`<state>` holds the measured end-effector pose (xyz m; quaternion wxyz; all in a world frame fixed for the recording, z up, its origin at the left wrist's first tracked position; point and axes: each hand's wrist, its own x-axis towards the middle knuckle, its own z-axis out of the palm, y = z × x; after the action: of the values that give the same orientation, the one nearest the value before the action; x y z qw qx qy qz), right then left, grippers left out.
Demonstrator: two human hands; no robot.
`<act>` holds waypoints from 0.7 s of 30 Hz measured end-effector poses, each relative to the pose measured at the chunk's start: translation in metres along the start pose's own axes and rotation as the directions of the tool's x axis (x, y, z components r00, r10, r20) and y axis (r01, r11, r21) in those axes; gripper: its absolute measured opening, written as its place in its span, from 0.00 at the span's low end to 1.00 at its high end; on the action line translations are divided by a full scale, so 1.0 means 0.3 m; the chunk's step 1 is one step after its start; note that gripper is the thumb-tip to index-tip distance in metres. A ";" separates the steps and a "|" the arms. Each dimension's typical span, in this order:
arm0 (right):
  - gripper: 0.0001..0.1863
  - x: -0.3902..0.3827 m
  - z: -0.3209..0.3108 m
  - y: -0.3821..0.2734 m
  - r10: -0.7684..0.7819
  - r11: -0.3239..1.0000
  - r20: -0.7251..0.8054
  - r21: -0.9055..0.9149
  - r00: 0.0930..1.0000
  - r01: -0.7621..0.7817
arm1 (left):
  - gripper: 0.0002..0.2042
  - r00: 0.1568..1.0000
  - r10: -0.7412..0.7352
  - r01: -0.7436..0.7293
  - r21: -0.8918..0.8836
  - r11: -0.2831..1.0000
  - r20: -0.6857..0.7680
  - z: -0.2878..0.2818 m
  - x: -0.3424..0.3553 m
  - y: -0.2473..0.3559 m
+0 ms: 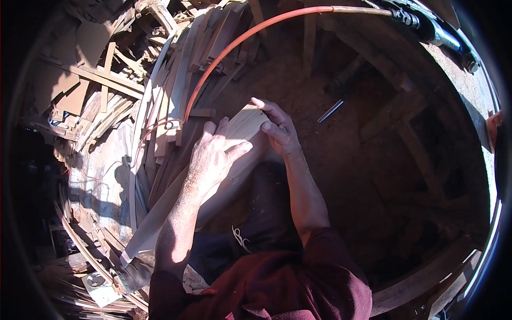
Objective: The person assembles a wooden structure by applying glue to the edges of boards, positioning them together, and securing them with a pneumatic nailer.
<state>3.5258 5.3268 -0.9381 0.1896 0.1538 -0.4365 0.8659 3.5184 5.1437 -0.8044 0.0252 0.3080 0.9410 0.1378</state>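
Observation:
A long pale wooden board [242,129] lies slantwise in front of me, its far end in sunlight. My left hand [209,161] holds the board from the left, its thumb stretched across the face and its fingers at the far edge. At the far end, my right hand [278,129] grips the corner between thumb and fingers; the undersides of those fingers are partly hidden. Below the hands, the board and a second wooden surface under it run toward the lower left past my left forearm.
Long wood strips [184,69] are stacked at the far left, with a heap of offcuts [106,85] beyond. An orange hose [229,47] arches over to a power tool [434,33] on a ledge. A thin metal rod [330,111] lies on the shaded ground.

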 end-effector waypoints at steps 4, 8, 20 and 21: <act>0.32 -0.012 0.013 0.026 -0.078 0.996 -0.035 -0.041 0.996 0.076 | 0.42 1.000 -0.028 0.028 -0.027 0.999 0.001 -0.013 -0.016 0.020; 0.32 -0.004 -0.008 0.032 -0.051 0.999 -0.008 0.018 0.999 0.051 | 0.42 1.000 0.014 -0.014 -0.022 1.000 -0.021 -0.014 -0.012 0.006; 0.33 0.001 -0.027 0.010 0.022 0.998 0.019 0.056 1.000 -0.023 | 0.44 0.997 -0.072 0.074 -0.070 0.995 0.029 0.003 -0.001 0.019; 0.34 0.003 -0.027 0.009 0.024 0.999 0.026 0.045 0.999 -0.025 | 0.43 0.999 -0.032 0.032 -0.046 0.998 0.005 0.006 -0.001 0.016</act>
<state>3.5229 5.3320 -0.9444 0.1697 0.1637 -0.4209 0.8759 3.5217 5.1477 -0.8047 0.0364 0.2926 0.9423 0.1583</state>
